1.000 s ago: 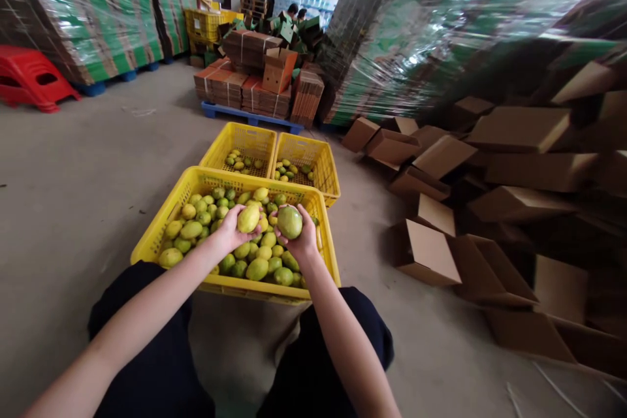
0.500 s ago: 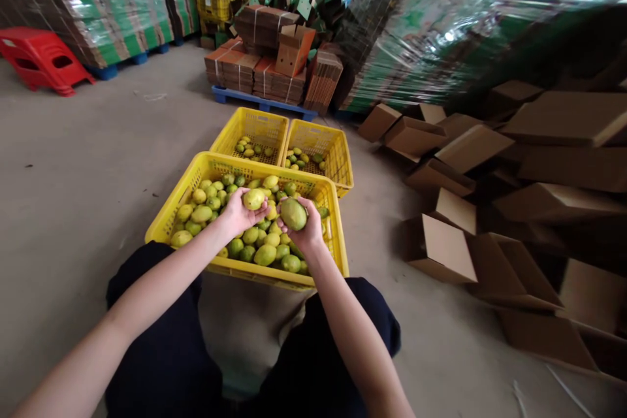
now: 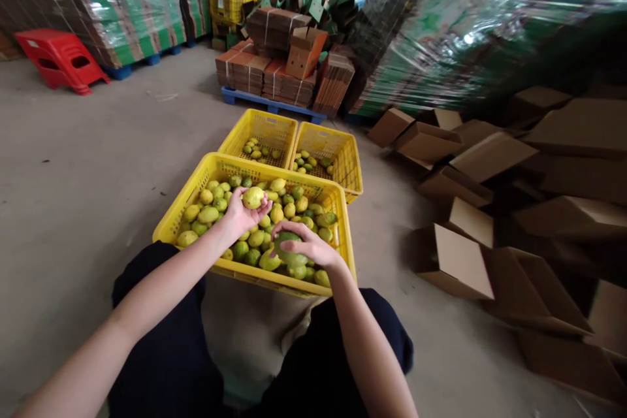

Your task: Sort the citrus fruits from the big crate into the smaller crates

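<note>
My left hand (image 3: 242,212), palm up, holds a yellow lemon (image 3: 253,197) above the large yellow crate (image 3: 349,235). To its right and nearer to me, my right hand (image 3: 313,245) is turned palm down, its fingers curled around a greener lemon (image 3: 288,247). That lemon is low, just over the fruit, and partly covered by the fingers; whether it touches the pile I cannot tell. Many yellow and green lemons (image 3: 208,214) fill the crate between my knees.
Beyond the large crate stand two smaller yellow crates, the left one (image 3: 235,134) and the right one (image 3: 355,157), with some lemons in each. Open cardboard boxes (image 3: 455,264) lie heaped on the right. A red stool (image 3: 61,59) and a blue pallet (image 3: 269,104) of flattened cartons stand farther off.
My right hand has turned from palm up to palm down and lowered its green lemon toward the pile. My left hand still holds the yellow lemon. The view has shifted slightly left.
</note>
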`<state>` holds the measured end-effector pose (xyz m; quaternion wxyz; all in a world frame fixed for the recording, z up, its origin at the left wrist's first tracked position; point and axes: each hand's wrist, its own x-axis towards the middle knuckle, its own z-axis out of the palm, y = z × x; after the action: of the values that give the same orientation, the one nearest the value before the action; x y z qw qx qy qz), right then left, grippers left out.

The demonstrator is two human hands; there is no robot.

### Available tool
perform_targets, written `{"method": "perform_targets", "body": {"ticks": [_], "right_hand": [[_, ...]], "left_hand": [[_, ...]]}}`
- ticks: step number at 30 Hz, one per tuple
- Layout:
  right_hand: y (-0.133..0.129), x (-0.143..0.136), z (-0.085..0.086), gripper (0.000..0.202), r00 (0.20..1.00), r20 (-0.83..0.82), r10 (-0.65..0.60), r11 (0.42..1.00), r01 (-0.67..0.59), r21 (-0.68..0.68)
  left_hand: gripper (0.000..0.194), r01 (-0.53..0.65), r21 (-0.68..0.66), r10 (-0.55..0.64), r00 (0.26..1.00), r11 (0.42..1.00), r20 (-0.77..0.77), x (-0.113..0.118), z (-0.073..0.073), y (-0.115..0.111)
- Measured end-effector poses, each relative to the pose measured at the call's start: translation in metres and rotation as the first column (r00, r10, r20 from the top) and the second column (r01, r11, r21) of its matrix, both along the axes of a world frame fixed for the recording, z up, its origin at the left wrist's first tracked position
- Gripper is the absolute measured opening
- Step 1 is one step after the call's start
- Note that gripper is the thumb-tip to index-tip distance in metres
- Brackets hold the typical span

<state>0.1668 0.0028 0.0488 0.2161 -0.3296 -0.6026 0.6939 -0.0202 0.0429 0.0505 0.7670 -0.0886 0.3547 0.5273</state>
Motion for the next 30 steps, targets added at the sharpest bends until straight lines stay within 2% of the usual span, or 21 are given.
{"method": "perform_targets", "body": {"ticks": [3, 5, 7, 10, 13, 15, 17, 21, 25, 27, 30], "right_hand": [[0.0, 0.002, 0.0, 0.022, 0.999, 0.023, -0.037, 0.999, 0.037, 0.009], [-0.001, -0.001, -0.003, 0.022, 0.989, -0.09, -0.117, 0.991, 0.111, -0.077], [-0.001, -0.004, -0.004, 0.025, 0.94, -0.247, -0.236, 0.962, 0.191, -0.194], [0.003, -0.007, -0.003, 0.028, 0.793, -0.392, -0.467, 0.868, 0.326, -0.375], [0.01, -0.007, -0.001, 0.024, 0.641, -0.379, -0.668, 0.719, 0.425, -0.55], [0.014, -0.006, -0.001, 0.021, 0.578, -0.353, -0.736, 0.645, 0.439, -0.625], [0.017, -0.007, -0.001, 0.017, 0.559, -0.347, -0.753, 0.624, 0.439, -0.646], [0.018, -0.009, -0.001, 0.015, 0.589, -0.345, -0.731, 0.657, 0.47, -0.59], [0.017, -0.012, -0.004, 0.02, 0.6, -0.373, -0.707, 0.705, 0.562, -0.432], [0.016, -0.012, -0.005, 0.034, 0.568, -0.397, -0.721, 0.689, 0.649, -0.322], [0.013, -0.012, -0.007, 0.06, 0.533, -0.446, -0.719, 0.637, 0.762, -0.114]], "left_hand": [[0.028, 0.028, 0.023, -0.027, 0.999, 0.999, -0.038, -0.001, 0.003, -0.001], [0.028, 0.063, 0.043, -0.06, 0.996, 0.997, -0.071, 0.0, 0.005, -0.003], [0.027, 0.101, 0.09, -0.094, 0.992, 0.991, -0.081, 0.001, 0.007, -0.005], [0.023, 0.124, 0.214, -0.119, 0.992, 0.969, -0.036, 0.003, 0.009, -0.008], [0.022, 0.136, 0.331, -0.123, 0.991, 0.934, -0.06, 0.005, 0.009, -0.009], [0.024, 0.158, 0.396, -0.111, 0.984, 0.905, -0.141, 0.007, 0.007, -0.009], [0.027, 0.193, 0.447, -0.09, 0.966, 0.873, -0.241, 0.009, 0.004, -0.009], [0.031, 0.277, 0.505, -0.036, 0.9, 0.817, -0.435, 0.012, -0.001, -0.011], [0.045, 0.357, 0.576, 0.077, 0.801, 0.735, -0.594, 0.01, 0.0, -0.014], [0.049, 0.393, 0.586, 0.1, 0.766, 0.709, -0.635, 0.008, 0.001, -0.015], [0.048, 0.394, 0.604, 0.117, 0.765, 0.693, -0.633, 0.006, 0.002, -0.015]]}}
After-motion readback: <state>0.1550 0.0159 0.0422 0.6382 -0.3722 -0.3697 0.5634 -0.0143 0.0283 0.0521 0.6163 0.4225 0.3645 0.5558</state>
